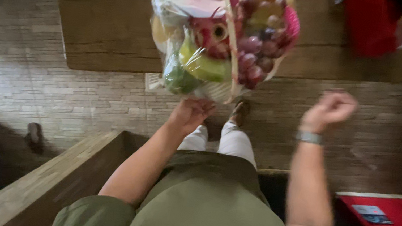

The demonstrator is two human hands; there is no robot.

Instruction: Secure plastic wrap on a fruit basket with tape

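The left hand (pixel 191 112) is closed on the underside of a fruit basket (pixel 219 30), fingers curled under its base and holding it out in front of the body, above the brick floor (pixel 15 62) and just before the edge of a wooden table (pixel 103 17). The basket is wrapped in clear film; inside show purple grapes (pixel 255 57), a green fruit, something yellow and a pink one, with a pale handle strip running down the front.

Loaded like this, it looks heavy and top-heavy for one hand, and the film is likely slick and crackly, giving little purchase. The fruit would bruise if the basket tipped or dropped. The firm base is the sound place to hold it, as the hand does now; the handle arch would serve too, though its top is out of frame.

Below the basket, a shoe (pixel 239 112) and pale trouser legs stand on the bricks.

The right hand (pixel 332 108) is in the air, well apart from the basket, fingers drawn together in a loose fist and holding nothing that can be seen; it is blurred. A watch (pixel 309 137) sits on that wrist. Further right, a red-topped surface (pixel 398 225) carries a few small cards.
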